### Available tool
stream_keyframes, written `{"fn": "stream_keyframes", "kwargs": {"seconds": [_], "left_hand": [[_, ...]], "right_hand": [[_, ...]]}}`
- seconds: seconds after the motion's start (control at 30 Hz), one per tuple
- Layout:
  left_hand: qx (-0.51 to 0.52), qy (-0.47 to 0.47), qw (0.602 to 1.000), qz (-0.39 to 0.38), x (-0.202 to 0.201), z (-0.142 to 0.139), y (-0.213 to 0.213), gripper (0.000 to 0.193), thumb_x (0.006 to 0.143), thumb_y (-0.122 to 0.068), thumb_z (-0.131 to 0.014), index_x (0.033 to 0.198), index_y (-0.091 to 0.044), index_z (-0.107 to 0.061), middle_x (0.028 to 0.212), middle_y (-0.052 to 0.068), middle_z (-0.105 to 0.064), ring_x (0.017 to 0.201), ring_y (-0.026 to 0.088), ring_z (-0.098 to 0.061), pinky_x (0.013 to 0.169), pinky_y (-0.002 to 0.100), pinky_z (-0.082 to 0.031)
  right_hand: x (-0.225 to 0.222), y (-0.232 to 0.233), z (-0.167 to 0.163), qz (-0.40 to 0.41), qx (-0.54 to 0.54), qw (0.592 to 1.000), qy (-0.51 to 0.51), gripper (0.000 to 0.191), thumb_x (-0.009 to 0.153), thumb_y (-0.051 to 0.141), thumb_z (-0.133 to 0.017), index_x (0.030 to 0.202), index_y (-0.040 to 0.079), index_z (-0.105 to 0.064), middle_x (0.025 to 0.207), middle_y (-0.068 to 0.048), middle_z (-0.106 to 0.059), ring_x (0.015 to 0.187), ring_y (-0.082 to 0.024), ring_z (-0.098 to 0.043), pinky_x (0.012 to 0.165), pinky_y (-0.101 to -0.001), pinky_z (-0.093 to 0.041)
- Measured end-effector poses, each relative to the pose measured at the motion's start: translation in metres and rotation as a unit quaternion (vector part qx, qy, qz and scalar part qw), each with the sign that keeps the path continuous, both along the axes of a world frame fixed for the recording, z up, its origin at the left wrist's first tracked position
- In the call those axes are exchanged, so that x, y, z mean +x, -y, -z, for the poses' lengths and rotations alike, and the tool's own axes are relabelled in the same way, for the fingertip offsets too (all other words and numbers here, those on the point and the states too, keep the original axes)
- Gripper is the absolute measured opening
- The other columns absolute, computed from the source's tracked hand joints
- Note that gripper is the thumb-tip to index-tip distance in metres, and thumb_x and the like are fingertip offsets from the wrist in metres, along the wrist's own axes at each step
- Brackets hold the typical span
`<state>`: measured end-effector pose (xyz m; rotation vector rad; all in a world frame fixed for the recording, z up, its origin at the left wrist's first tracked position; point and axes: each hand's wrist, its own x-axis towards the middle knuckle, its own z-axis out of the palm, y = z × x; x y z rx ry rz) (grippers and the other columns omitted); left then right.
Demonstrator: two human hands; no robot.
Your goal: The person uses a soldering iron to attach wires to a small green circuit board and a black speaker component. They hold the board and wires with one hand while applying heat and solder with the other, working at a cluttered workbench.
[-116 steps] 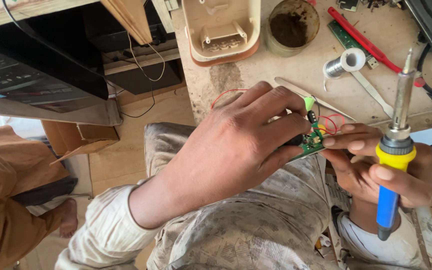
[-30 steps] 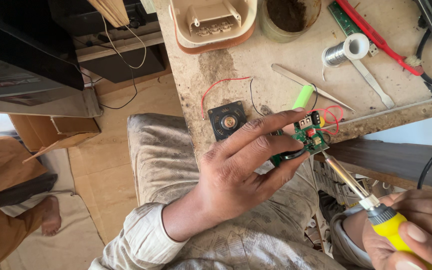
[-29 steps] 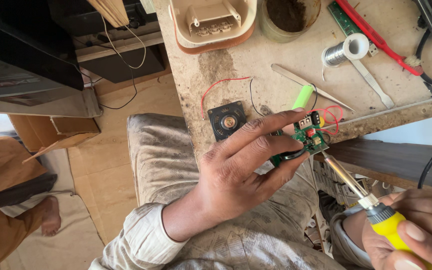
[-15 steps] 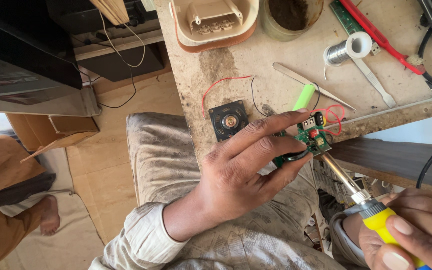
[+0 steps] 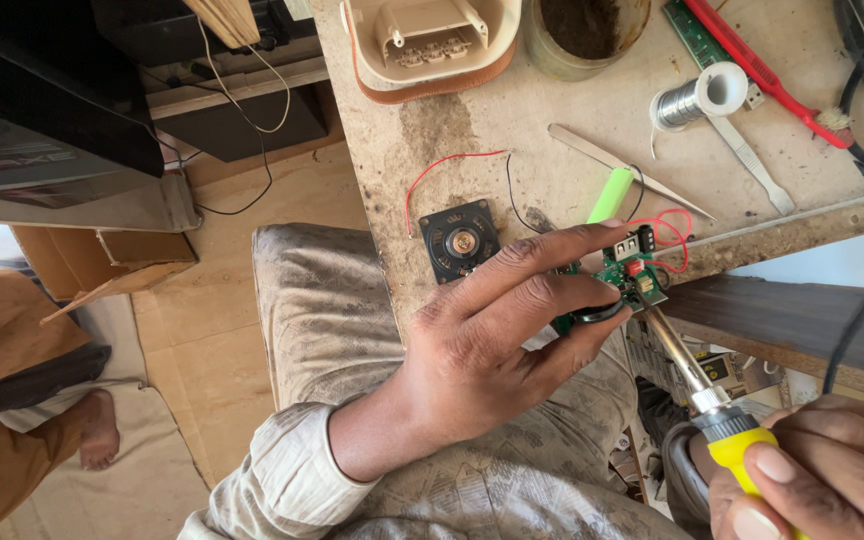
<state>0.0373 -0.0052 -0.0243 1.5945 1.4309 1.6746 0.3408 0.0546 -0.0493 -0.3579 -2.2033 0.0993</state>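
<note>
At frame centre-right, the left hand pinches the green circuit board between thumb and fingers. The right hand, lower right, grips the soldering iron, tip on the board's edge. Hold the board steady; keep contact brief.

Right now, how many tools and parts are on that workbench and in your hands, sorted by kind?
Soldering iron, in the right hand: 1
Green circuit board, in the left hand: 1
Small speaker: 1
Solder spool: 1
Tweezers: 2
Round tin: 1
Beige plastic casing: 1
Total: 8
</note>
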Motion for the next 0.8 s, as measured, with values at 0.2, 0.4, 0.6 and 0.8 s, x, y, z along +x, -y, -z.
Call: {"fn": "stream_keyframes", "kwargs": {"seconds": [0.2,0.4,0.6,0.8], "left_hand": [[0.001,0.004,1.0,-0.004,0.0,0.001,0.0,0.019,0.099,-0.009,-0.084,0.11,-0.008,-0.069,0.134,0.006,-0.067,0.106,0.016,-0.076,0.087,0.024,-0.066],[0.001,0.016,1.0,0.0,0.001,0.002,0.0,0.021,0.098,-0.007,-0.084,0.113,-0.008,-0.069,0.133,0.007,-0.067,0.103,0.015,-0.077,0.086,0.024,-0.065],[0.006,0.028,1.0,0.001,0.001,0.002,-0.001,0.019,0.098,-0.006,-0.084,0.109,-0.006,-0.068,0.133,0.008,-0.068,0.103,0.015,-0.076,0.087,0.024,-0.066],[0.011,0.02,1.0,-0.001,0.0,0.002,-0.001,0.019,0.098,-0.007,-0.085,0.109,-0.006,-0.068,0.132,0.008,-0.068,0.107,0.017,-0.076,0.088,0.025,-0.065]], "right_hand": [[0.008,0.002,-0.022,0.008,-0.077,0.992,0.096,0.033,0.08,0.012,-0.075,0.111,0.011,-0.065,0.083,-0.007,-0.069,0.072,-0.021,-0.064,0.072,-0.0416,-0.055],[0.006,0.004,-0.026,0.033,-0.043,0.988,0.147,0.034,0.076,0.009,-0.07,0.11,0.01,-0.066,0.079,-0.006,-0.066,0.071,-0.024,-0.06,0.074,-0.0484,-0.056],[0.012,0.005,-0.032,-0.003,-0.055,0.981,0.188,0.032,0.079,0.016,-0.073,0.11,0.01,-0.066,0.077,-0.006,-0.064,0.07,-0.022,-0.06,0.072,-0.0475,-0.057],[0.005,-0.003,-0.051,-0.03,-0.06,0.968,0.24,0.032,0.079,0.025,-0.074,0.107,0.012,-0.068,0.076,-0.004,-0.066,0.07,-0.021,-0.063,0.071,-0.0481,-0.057]]}}
